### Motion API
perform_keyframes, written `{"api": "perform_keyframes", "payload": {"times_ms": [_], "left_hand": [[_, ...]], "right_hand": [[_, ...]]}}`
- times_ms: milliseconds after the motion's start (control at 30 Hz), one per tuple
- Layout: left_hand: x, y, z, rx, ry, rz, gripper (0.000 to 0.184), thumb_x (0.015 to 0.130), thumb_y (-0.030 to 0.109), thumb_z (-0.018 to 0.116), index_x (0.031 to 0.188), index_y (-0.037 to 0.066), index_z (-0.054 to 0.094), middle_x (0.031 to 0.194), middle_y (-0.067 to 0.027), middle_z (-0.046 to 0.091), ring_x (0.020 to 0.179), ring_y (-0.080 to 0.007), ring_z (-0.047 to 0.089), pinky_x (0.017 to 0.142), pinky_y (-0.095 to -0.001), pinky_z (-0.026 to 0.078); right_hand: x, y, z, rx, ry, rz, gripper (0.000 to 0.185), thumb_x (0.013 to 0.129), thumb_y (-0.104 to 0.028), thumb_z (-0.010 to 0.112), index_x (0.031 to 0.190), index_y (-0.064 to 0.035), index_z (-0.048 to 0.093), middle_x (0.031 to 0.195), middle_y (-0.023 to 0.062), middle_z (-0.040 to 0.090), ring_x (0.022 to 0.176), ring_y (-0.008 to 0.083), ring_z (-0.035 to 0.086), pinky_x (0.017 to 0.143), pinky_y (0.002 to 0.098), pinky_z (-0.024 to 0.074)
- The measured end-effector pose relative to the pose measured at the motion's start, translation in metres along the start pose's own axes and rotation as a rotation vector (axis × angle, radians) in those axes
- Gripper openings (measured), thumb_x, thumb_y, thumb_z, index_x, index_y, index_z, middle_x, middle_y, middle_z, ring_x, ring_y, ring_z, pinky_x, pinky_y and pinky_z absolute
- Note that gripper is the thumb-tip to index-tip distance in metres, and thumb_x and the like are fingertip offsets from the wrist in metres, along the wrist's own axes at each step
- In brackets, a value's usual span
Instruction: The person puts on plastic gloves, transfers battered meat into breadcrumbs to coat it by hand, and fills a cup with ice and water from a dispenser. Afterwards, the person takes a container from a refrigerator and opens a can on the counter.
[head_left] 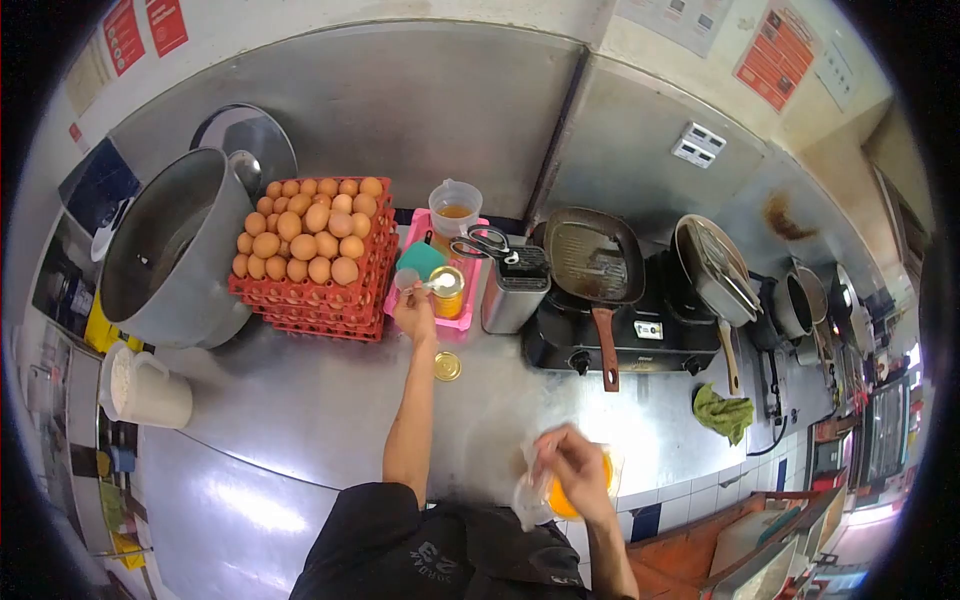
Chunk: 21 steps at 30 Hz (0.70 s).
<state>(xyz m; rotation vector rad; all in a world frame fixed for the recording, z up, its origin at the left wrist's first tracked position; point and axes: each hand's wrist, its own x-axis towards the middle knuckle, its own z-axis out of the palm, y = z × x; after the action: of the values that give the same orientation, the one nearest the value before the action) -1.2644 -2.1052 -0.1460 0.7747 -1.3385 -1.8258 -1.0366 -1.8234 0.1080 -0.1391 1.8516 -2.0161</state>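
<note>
My left hand (415,312) is stretched out over the pink tray (462,322), its fingers closed on a small white spoon (440,283). The spoon's bowl is over the open top of a yellow can (450,303). A small clear cup (406,278) shows at the fingertips; I cannot tell whether it is held too. Close to my body, my right hand (575,468) grips a clear plastic container (532,497) with bright orange-yellow contents, partly hidden by the fingers. A round gold lid (447,366) lies on the steel counter (330,400).
Stacked red trays of brown eggs (310,235) and a big metal pot (170,260) stand left. A measuring jug (455,205), scissors (485,241) and a square grill pan (597,260) on a black stove (630,345) are behind. A green cloth (722,413) lies right.
</note>
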Motion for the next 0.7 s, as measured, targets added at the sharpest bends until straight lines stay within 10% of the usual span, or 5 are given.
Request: {"api": "perform_keyframes", "payload": {"times_ms": [167, 300, 400, 700], "left_hand": [[-0.01, 0.029, -0.01, -0.244, -0.032, -0.261, 0.01, 0.09, 0.013, 0.065, 0.092, 0.003, 0.066, 0.074, -0.0009, 0.06, 0.06, -0.0075, 0.051, 0.053, -0.0205, 0.04], [-0.058, 0.089, -0.023, -0.346, -0.139, -0.183, 0.008, 0.091, 0.009, 0.063, 0.094, 0.002, 0.062, 0.077, -0.0016, 0.057, 0.068, -0.0074, 0.051, 0.057, -0.02, 0.041], [-0.115, 0.115, -0.046, -0.256, -0.269, -0.158, 0.014, 0.092, 0.011, 0.061, 0.102, 0.0, 0.062, 0.083, -0.003, 0.057, 0.069, -0.0081, 0.05, 0.063, -0.0219, 0.043], [-0.342, 0.157, -0.086, -0.026, -0.339, -0.312, 0.027, 0.093, 0.016, 0.062, 0.11, -0.004, 0.06, 0.095, -0.007, 0.06, 0.078, -0.0129, 0.053, 0.073, -0.0271, 0.045]], "right_hand": [[0.081, 0.034, -0.044, -0.314, 0.17, -0.23, 0.009, 0.094, -0.01, 0.057, 0.095, -0.0013, 0.056, 0.077, 0.0011, 0.054, 0.067, 0.0064, 0.054, 0.062, 0.0211, 0.0444], [0.078, 0.1, -0.103, -1.188, 0.18, -0.18, 0.026, 0.09, -0.016, 0.059, 0.112, -0.0019, 0.057, 0.103, 0.0209, 0.063, 0.094, 0.0314, 0.063, 0.082, 0.0404, 0.0486], [0.017, 0.057, -0.114, -0.856, 0.2, -0.189, 0.031, 0.092, -0.02, 0.056, 0.118, -0.004, 0.056, 0.113, 0.022, 0.061, 0.106, 0.0396, 0.057, 0.091, 0.0432, 0.0455], [-0.131, 0.116, -0.21, -0.255, 0.624, 0.019, 0.015, 0.096, -0.012, 0.053, 0.101, -0.0021, 0.064, 0.095, 0.012, 0.069, 0.091, 0.0197, 0.066, 0.084, 0.0333, 0.0512]]}}
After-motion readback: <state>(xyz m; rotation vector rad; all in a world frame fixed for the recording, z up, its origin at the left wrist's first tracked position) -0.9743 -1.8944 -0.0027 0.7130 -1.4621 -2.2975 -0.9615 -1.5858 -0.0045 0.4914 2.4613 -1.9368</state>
